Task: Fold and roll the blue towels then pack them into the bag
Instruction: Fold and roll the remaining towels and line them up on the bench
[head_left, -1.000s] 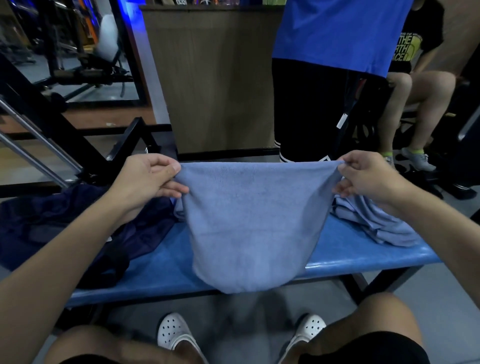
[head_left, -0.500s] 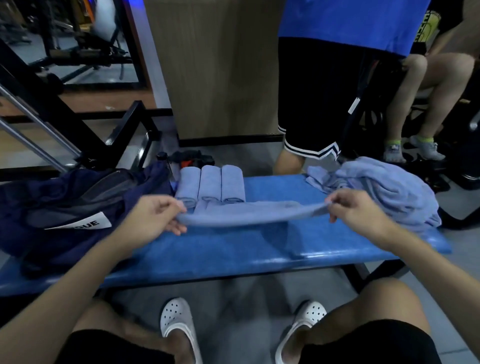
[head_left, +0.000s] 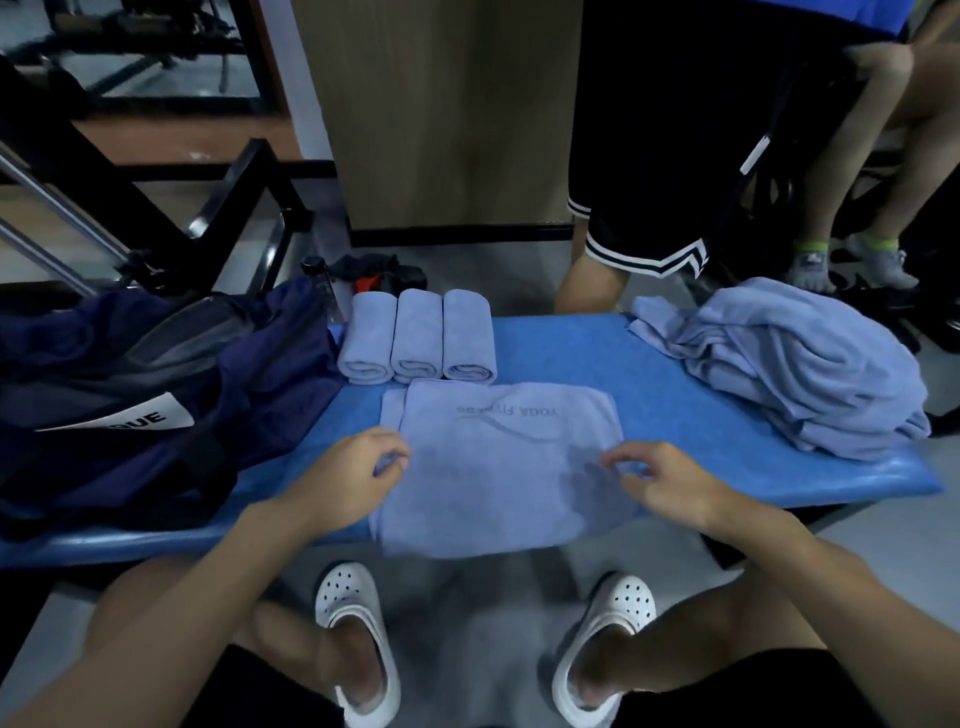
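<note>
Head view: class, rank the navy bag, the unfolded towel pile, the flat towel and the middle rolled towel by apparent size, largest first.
1. navy bag
2. flat towel and unfolded towel pile: these look alike, so they are left unranked
3. middle rolled towel

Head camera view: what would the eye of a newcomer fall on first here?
First, the light blue towel lying flat at the middle of the blue bench, the left hand at its left edge and the right hand at its right edge. Just behind it, three rolled towels lie side by side. A loose pile of towels sits at the bench's right end, a navy bag at its left.
</note>
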